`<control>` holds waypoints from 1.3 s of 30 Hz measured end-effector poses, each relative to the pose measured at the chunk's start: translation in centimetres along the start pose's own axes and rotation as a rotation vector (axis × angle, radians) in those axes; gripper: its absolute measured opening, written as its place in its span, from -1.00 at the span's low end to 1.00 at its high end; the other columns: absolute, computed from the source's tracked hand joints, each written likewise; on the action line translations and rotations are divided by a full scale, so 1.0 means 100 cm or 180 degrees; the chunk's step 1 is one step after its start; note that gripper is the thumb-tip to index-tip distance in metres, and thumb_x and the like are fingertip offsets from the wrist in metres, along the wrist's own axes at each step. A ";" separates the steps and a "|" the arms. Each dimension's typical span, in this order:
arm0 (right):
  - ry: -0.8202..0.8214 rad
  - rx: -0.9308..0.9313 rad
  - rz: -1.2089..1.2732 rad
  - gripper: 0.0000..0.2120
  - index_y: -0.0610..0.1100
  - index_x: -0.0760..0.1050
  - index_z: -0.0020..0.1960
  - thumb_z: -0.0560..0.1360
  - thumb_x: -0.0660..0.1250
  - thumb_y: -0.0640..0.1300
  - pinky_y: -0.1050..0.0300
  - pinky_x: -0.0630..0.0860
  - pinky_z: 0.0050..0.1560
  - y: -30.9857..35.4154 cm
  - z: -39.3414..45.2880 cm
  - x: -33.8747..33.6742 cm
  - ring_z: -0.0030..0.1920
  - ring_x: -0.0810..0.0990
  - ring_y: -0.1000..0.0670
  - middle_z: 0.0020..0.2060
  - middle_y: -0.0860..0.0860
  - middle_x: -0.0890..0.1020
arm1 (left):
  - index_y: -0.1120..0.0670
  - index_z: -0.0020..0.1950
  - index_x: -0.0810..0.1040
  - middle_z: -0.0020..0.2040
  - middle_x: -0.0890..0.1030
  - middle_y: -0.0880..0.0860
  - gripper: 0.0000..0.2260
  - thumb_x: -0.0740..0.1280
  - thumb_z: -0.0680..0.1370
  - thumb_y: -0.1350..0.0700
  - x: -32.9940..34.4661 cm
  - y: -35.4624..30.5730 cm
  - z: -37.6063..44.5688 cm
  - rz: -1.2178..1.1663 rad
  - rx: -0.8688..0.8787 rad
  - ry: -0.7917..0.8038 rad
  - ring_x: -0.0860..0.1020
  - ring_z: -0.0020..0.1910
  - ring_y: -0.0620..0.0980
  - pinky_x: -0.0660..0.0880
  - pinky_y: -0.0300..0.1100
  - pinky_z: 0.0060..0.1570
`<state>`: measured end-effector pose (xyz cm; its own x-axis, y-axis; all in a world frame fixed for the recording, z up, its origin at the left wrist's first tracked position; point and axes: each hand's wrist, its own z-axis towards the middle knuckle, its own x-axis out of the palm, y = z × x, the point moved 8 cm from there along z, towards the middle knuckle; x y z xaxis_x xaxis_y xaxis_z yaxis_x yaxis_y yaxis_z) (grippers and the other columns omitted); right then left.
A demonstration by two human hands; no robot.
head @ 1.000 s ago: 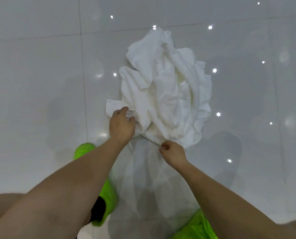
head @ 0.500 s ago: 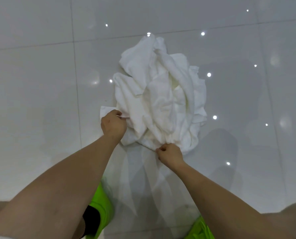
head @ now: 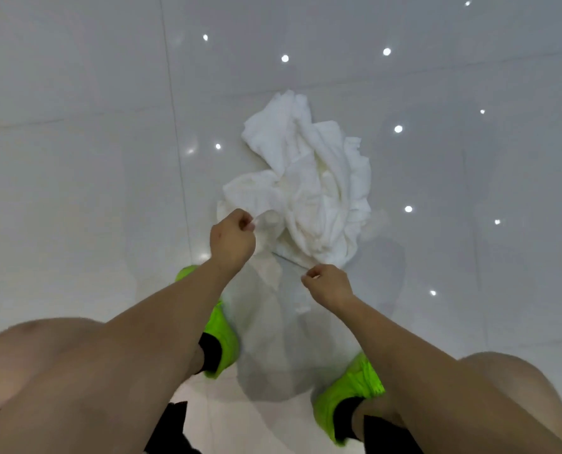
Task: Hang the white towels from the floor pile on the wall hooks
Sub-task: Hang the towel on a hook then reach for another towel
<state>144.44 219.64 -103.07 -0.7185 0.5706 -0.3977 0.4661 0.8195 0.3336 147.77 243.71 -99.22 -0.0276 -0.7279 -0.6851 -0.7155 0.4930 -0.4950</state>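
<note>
I look down on a glossy white tiled floor (head: 76, 191) dotted with reflected ceiling lights. The pile of white towels (head: 309, 191) lies crumpled on it, just beyond my fingers, its near edge touching both hands. My bare forearms reach down from the lower corners. Two neon green shoes (head: 348, 391) with black socks stand on the floor below my fingers, one under each arm, well short of the pile. My left hand (head: 232, 239) has its fingers curled, pinching the near left corner of a towel between thumb and fingertips. My right hand (head: 327, 286) sits lower and to the right, fingers curled tight on the thin lower edge of the same cloth, which stretches between the two grips.
</note>
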 end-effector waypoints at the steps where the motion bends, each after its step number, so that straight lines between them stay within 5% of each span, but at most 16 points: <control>1: -0.0029 -0.0025 0.0009 -0.75 -0.22 0.65 -0.02 0.52 0.33 -0.04 0.07 0.54 -0.02 0.012 -0.026 -0.016 -0.04 0.64 -0.08 -0.12 -0.10 0.69 | 0.03 -0.12 0.54 -0.29 0.55 -0.08 -0.91 0.29 0.57 0.16 -0.021 -0.022 -0.017 0.0017 0.0074 0.0022 0.46 -0.21 0.00 0.25 -0.32 -0.35; 5: -0.0143 -0.0189 0.0155 -0.81 -0.10 0.65 -0.05 0.52 0.33 -0.01 0.18 0.44 -0.08 0.064 -0.137 -0.090 -0.02 0.62 -0.03 -0.20 0.03 0.64 | 0.03 -0.09 0.55 -0.27 0.57 -0.06 -0.90 0.26 0.58 0.17 -0.113 -0.126 -0.085 -0.0035 0.0336 0.0076 0.45 -0.27 -0.10 0.28 -0.52 -0.37; 12: -0.0536 -0.0599 0.0786 -0.78 -0.05 0.65 0.08 0.50 0.36 0.00 0.11 0.56 0.10 0.141 -0.313 -0.253 0.03 0.65 -0.03 -0.01 0.03 0.69 | -0.01 -0.11 0.51 -0.25 0.57 0.00 -0.87 0.19 0.55 0.14 -0.246 -0.344 -0.206 -0.0416 0.0719 0.0091 0.50 -0.27 0.00 0.41 -0.22 -0.29; 17: -0.1090 -0.1085 0.1370 -0.68 -0.06 0.59 0.20 0.48 0.40 0.02 -0.02 0.60 0.12 0.159 -0.421 -0.403 -0.01 0.65 -0.05 0.00 -0.01 0.66 | -0.06 -0.17 0.56 -0.13 0.59 -0.06 -0.85 0.21 0.48 0.12 -0.288 -0.526 -0.303 -0.0429 0.1387 0.0258 0.54 -0.14 -0.04 0.42 -0.20 -0.25; 22: -0.1772 -0.1621 0.1634 -0.59 0.05 0.50 0.23 0.43 0.43 0.13 0.10 0.59 -0.03 0.134 -0.530 -0.559 -0.09 0.63 0.02 -0.08 0.06 0.65 | -0.06 -0.19 0.58 -0.14 0.59 -0.05 -0.82 0.23 0.50 0.16 -0.280 -0.681 -0.415 -0.0214 0.2253 0.0408 0.54 -0.11 -0.01 0.41 -0.21 -0.25; 28: -0.2366 -0.2090 0.2100 -0.85 -0.02 0.63 -0.03 0.42 0.44 -0.01 0.00 0.55 -0.14 0.066 -0.630 -0.687 -0.18 0.59 -0.03 -0.20 -0.04 0.65 | -0.10 -0.22 0.62 -0.21 0.63 -0.04 -0.88 0.33 0.46 0.08 -0.242 -0.809 -0.530 -0.0020 0.3196 0.0548 0.61 -0.18 -0.03 0.61 -0.14 -0.19; 32: -0.3216 -0.1689 0.2232 -0.84 -0.04 0.67 -0.18 0.41 0.32 -0.22 -0.02 0.59 -0.14 -0.002 -0.670 -0.751 -0.20 0.63 -0.04 -0.27 -0.01 0.68 | -0.10 -0.26 0.59 -0.31 0.60 -0.09 -0.87 0.35 0.47 0.08 -0.206 -0.872 -0.581 0.0218 0.3721 0.0521 0.57 -0.26 -0.07 0.45 -0.26 -0.32; 39: -0.4214 -0.0593 0.0967 -0.73 -0.02 0.66 -0.01 0.43 0.26 -0.25 -0.01 0.62 -0.08 -0.113 -0.713 -0.845 -0.06 0.60 -0.07 -0.11 -0.01 0.66 | -0.05 -0.27 0.53 -0.27 0.54 -0.06 -0.81 0.24 0.49 0.16 -0.116 -0.977 -0.637 0.0269 0.4237 0.0744 0.49 -0.24 -0.07 0.34 -0.28 -0.37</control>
<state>163.07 158.33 -12.27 0.4731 0.4358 -0.7657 0.3641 0.6947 0.6204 173.53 173.68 -8.90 -0.2499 -0.6702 -0.6988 0.5034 0.5265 -0.6851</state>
